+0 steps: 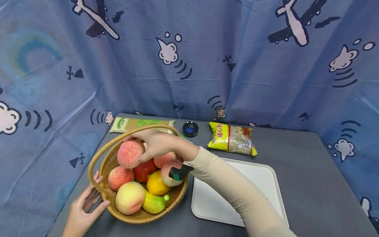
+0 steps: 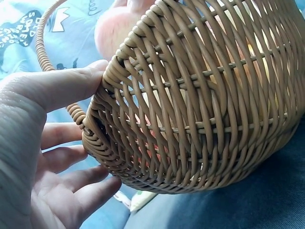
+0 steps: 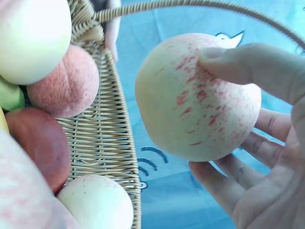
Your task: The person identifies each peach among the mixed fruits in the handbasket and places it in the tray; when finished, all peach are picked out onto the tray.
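Note:
A wicker basket [image 1: 142, 220] with an arched handle holds peaches, a red fruit [image 1: 145, 170], a yellow fruit [image 1: 158, 183] and a banana [image 1: 154, 203]. My right hand [image 1: 158, 143] grips a pink peach [image 1: 130, 154] above the basket's far left part; in the right wrist view the thumb and fingers curl round that peach [image 3: 195, 100]. At the basket's left side, my left hand [image 1: 84, 205] touches the rim near the handle's base. The left wrist view shows the left hand [image 2: 57, 143] with its thumb on the rim and its fingers against the wicker [image 2: 190, 109].
Right of the basket lies a white tray [image 1: 219, 200], partly under my right forearm. Along the back are a long packet [image 1: 130, 124], a round dark tin [image 1: 190, 129] and a yellow pasta bag [image 1: 232, 138]. A blue patterned curtain hangs behind the grey table [image 1: 308, 177].

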`<state>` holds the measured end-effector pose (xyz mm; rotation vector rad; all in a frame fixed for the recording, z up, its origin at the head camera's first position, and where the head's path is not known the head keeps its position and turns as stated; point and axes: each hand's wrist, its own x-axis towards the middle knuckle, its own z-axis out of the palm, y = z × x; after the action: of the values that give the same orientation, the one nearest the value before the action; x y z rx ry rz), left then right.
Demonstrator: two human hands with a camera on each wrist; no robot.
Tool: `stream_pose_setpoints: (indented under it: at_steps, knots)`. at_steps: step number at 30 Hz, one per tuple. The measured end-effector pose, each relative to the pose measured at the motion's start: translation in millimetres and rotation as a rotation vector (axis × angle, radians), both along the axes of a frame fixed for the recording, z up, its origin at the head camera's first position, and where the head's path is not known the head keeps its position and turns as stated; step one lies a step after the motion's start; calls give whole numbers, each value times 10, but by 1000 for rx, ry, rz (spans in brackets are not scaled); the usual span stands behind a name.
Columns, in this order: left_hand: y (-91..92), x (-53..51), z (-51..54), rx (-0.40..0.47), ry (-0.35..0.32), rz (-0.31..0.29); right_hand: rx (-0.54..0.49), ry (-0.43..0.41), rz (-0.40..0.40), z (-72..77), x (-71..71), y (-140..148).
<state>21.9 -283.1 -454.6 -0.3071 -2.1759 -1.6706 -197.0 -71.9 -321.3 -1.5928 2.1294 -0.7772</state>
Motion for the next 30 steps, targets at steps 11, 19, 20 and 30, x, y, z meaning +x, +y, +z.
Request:
stream_pose_setpoints:
  at_steps: [11,19,20,30]
  knots:
    - [3,8,21,60,-17,7,-238,4,11,45,166,564]
    - [-12,9,-3,145,-14,-27,-372,-101,-103,-123,217,1132]
    - [-9,8,-8,152,-9,-30,-390,-110,-123,-151,209,1213]
    - [34,5,-25,199,5,-39,-394,-209,-502,-665,89,2166]
